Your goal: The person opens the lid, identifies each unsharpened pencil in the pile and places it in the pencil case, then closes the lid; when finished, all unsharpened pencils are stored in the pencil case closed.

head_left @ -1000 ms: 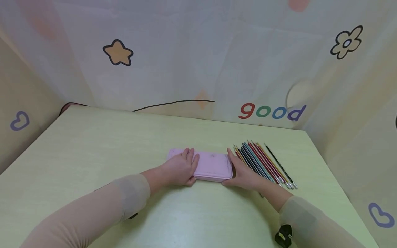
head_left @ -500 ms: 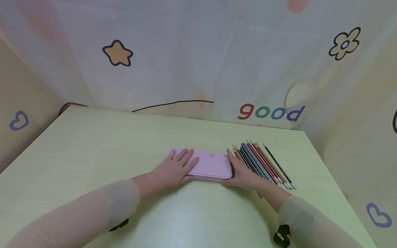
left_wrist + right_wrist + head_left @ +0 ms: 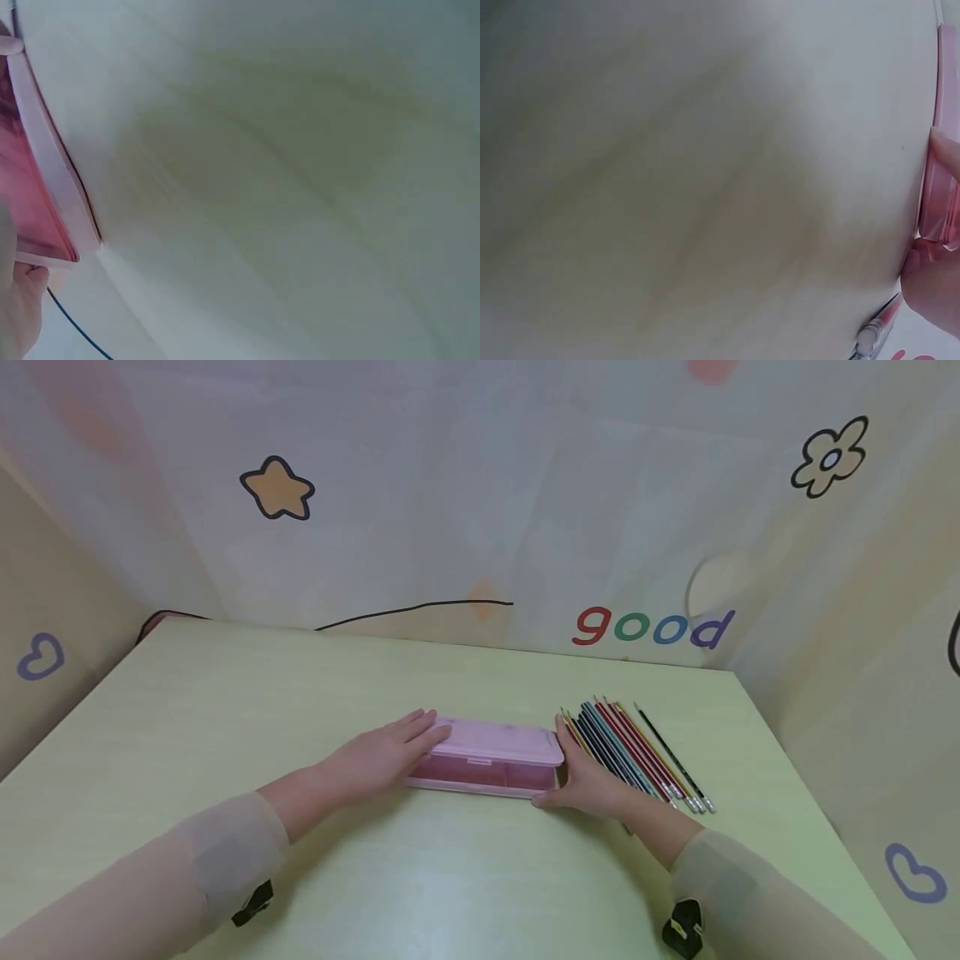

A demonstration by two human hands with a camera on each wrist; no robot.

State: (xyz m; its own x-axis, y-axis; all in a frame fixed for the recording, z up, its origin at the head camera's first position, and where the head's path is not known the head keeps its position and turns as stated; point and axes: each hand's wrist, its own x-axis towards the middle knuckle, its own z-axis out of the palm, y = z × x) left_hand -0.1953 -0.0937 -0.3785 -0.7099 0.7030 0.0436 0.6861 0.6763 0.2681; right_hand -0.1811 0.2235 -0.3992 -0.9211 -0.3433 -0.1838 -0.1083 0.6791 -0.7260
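Observation:
A pink pencil case lies on the table with its lid tilted up along the near side, showing the pink inside. My left hand holds the lid at its left end, fingers over the top; the thumb is mostly hidden. At the other end, my right hand grips the case between the thumb at the front corner and the fingers behind. The left wrist view catches the case's pink wall at its edge. In the right wrist view, fingers touch the case's end.
Several pencils, dark, blue, red and yellow, lie side by side right of the case, partly behind the right hand. One dark pencil lies slightly apart. A printed cloth hangs behind the pale table.
My left hand has slid left from the top of the case to its left end. The lid, flat before, has risen at the front. My right hand stays at the right end.

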